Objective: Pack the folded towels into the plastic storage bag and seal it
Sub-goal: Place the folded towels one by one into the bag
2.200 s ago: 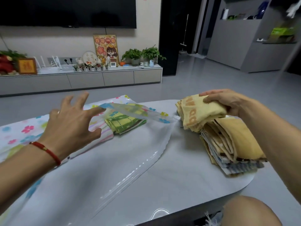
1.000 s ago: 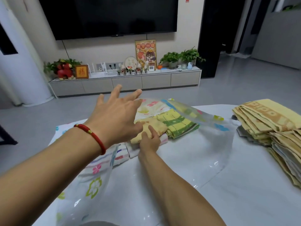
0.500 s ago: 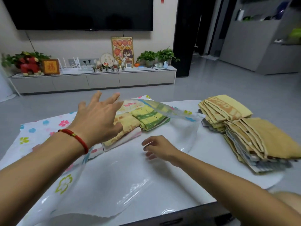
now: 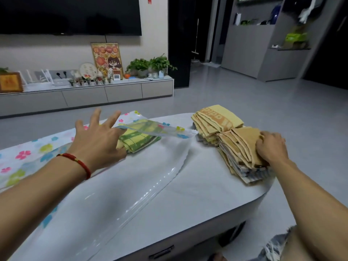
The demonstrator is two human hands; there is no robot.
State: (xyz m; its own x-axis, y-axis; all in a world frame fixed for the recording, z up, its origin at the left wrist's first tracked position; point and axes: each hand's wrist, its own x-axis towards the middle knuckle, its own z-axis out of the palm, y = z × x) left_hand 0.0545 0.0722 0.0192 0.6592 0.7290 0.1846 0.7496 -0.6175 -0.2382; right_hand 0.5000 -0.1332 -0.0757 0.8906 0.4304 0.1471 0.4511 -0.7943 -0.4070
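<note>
A clear plastic storage bag [image 4: 131, 185] with a flower print lies open across the white table [image 4: 197, 194]. My left hand [image 4: 98, 138], fingers spread, props up the bag's upper flap [image 4: 160, 129]. Under the flap sits a green-and-yellow folded towel [image 4: 140, 141], with a yellow towel beside it mostly hidden by my hand. At the right stand two stacks of folded towels: a yellow stack [image 4: 216, 120] at the back and a tan stack [image 4: 241, 155] in front. My right hand [image 4: 271, 147] rests on the tan stack's top towel, fingers curled at its edge.
The table's rounded right end drops off just past the stacks. Beyond it are grey floor, a low TV cabinet [image 4: 84, 95] with plants and ornaments, and grey shelving [image 4: 273, 53] at the right. My knee [image 4: 301, 245] shows at the bottom right.
My right hand has left the bag's mouth and moved right onto the tan stack. The yellow towel that it carried in now lies inside the bag. My left hand still holds the flap up.
</note>
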